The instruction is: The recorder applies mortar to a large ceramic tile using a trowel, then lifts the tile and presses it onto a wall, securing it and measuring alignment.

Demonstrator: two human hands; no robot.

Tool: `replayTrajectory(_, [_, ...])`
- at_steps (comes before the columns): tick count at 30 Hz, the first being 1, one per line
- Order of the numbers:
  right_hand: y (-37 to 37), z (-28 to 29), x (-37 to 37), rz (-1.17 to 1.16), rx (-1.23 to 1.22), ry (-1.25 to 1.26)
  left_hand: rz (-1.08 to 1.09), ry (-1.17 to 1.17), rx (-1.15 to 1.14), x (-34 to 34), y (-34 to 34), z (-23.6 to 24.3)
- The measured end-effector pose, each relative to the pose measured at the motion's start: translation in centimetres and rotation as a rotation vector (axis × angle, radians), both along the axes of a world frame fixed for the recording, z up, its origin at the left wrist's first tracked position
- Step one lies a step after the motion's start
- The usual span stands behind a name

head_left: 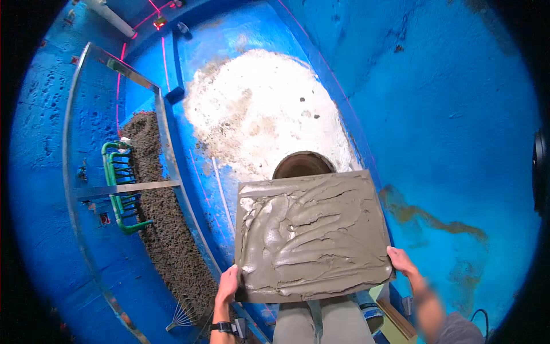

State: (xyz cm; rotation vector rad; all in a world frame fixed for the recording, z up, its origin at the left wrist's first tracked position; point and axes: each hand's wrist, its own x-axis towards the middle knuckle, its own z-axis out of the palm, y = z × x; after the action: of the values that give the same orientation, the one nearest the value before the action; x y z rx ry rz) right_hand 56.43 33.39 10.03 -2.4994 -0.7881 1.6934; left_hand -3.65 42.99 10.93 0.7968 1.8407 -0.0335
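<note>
Mortar-coated tile (312, 235) held out over legs (344, 325); fingers of left hand (228, 282) and right hand (402, 261) clamped on opposite side edges, toward near corners. Likely heavy, stiff, brittle; wet face probably slippery, edges best hold.

Light glints on the wet grey paste (309, 235) within your grip, your right forearm (429, 307) blurs behind, and outer edges bow.

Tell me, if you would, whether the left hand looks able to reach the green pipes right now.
Probably not: the left hand is holding the mortar-coated panel by its left edge, and the metal frame seems to stand before the green pipes.
</note>
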Motion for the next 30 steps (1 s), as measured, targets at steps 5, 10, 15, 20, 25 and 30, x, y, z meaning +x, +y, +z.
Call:
replayTrajectory(5, [8.6, 9.2, 2.8, 0.116, -0.236, 0.034, 0.181, -0.238, -0.04, -0.6, 7.6, 10.4])
replayTrajectory(10, [18.8, 14.5, 3.0, 0.147, -0.222, 0.025, 0.462, -0.791, 0.183, -0.3, 12.6, 18.2])
replayTrajectory(15, [23.0, 12.8, 7.5, -0.186, -0.174, 0.193, 0.519, -0.761, 0.494, 1.6, 15.5, 17.1])
replayTrajectory(20, [19.8, 7.7, 9.9, -0.619, 0.082, 0.528, 0.555, -0.585, 0.679, 3.6, 18.6, 15.4])
replayTrajectory(25, [14.4, 1.5, 8.1, -0.418, 0.879, 0.102, 0.613, -0.476, 0.689, 6.8, 21.9, 16.1])
replayTrajectory(30, [16.7, 2.0, 4.0, -0.434, 0.935, 0.055, 0.635, -0.378, 0.721, 6.0, 22.3, 15.2])
